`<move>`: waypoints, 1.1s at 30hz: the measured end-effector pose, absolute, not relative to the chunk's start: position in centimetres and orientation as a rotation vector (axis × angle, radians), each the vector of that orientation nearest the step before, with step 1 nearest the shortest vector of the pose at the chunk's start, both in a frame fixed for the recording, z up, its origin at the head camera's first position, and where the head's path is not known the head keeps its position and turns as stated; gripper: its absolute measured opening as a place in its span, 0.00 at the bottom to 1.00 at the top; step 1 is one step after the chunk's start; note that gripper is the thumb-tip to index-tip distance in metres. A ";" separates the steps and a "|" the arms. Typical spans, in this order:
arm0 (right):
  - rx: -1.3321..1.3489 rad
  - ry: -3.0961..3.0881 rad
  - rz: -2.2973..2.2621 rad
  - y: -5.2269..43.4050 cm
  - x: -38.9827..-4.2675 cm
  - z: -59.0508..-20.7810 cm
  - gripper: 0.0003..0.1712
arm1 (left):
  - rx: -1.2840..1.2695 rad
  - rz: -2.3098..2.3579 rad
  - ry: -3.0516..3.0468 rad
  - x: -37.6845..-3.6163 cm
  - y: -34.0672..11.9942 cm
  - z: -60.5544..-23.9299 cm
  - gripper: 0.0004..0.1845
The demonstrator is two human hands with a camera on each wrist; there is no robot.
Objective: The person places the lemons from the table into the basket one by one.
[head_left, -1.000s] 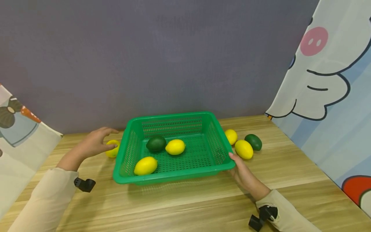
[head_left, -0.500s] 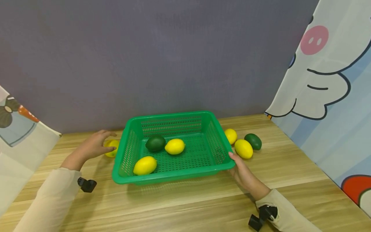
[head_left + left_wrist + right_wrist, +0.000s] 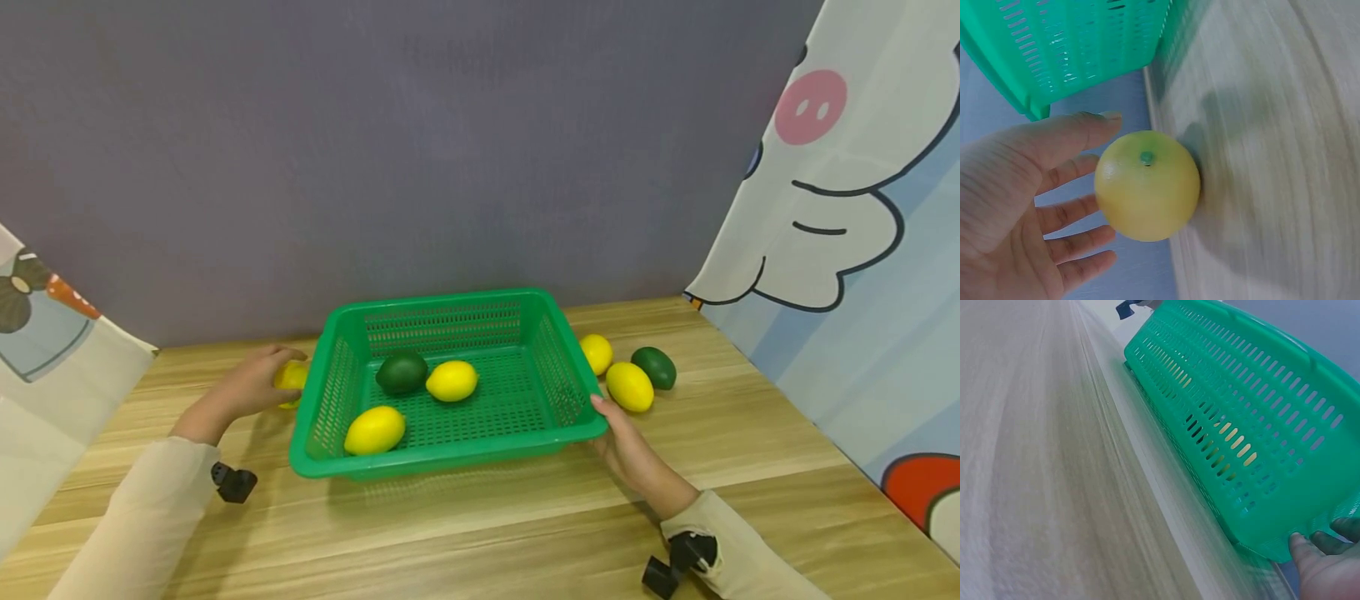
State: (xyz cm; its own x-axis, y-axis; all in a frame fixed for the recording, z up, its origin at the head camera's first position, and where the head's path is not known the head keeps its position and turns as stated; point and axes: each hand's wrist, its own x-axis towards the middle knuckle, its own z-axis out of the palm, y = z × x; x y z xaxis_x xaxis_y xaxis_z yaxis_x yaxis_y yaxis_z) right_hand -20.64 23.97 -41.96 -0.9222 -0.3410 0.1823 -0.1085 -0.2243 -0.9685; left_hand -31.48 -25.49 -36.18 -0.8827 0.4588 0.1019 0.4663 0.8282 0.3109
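A green plastic basket (image 3: 442,454) stands on the wooden table, holding two lemons, the nearer lemon (image 3: 375,431) at its front left, and a dark green avocado-like fruit (image 3: 402,372). My right hand (image 3: 637,462) grips its front right corner, thumb on the rim; the right wrist view shows fingertips against the slotted wall. Left of the basket, my left hand (image 3: 243,387) is at a round yellow fruit (image 3: 1147,194) with a green stem nub. Its thumb and spread, lightly bent fingers (image 3: 1082,244) reach to the fruit's near side in the left wrist view.
Right of the basket lie two more yellow fruits, the nearer yellow fruit (image 3: 630,387) beside a dark green fruit (image 3: 654,367). A grey partition (image 3: 450,167) rises behind the table. Printed cloth (image 3: 847,250) hangs at the right, with another cloth at the left.
My left hand has moved slightly right and closer round the yellow fruit, now covering more of it. The right hand and the basket have stayed in place.
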 end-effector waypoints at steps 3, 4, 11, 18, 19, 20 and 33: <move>-0.552 1.851 -2.283 24.0 -20.7 -42.0 0.20 | -0.745 -0.510 -2.984 -31.6 -25.6 -36.5 0.28; -0.554 1.853 -2.281 24.0 -20.7 -42.0 0.20 | -0.740 -0.511 -2.986 -31.7 -25.6 -36.6 0.28; -0.561 1.848 -2.280 24.0 -20.6 -42.0 0.20 | -0.715 -0.505 -3.005 -31.9 -25.9 -37.2 0.29; -0.562 1.853 -2.275 24.0 -20.6 -42.0 0.21 | -0.731 -0.513 -3.005 -31.9 -26.0 -37.5 0.29; -0.557 1.854 -2.276 24.0 -20.6 -42.0 0.21 | -0.735 -0.514 -3.001 -31.9 -25.9 -37.5 0.29; -0.551 1.855 -2.277 23.9 -20.6 -42.0 0.20 | -0.736 -0.517 -3.000 -31.9 -25.9 -37.5 0.29; -0.464 1.881 -2.294 23.8 -20.5 -41.8 0.20 | -0.673 -0.592 -3.027 -31.9 -25.7 -38.0 0.33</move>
State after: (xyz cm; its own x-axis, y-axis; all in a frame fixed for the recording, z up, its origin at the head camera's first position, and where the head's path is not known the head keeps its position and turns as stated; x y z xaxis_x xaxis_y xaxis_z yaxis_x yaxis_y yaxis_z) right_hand -20.48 23.75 -41.84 -0.9429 -0.2986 0.1479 -0.0867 -0.2090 -0.9741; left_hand -31.93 -25.68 -38.03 -0.9089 0.4119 0.0654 0.4062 0.8387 0.3627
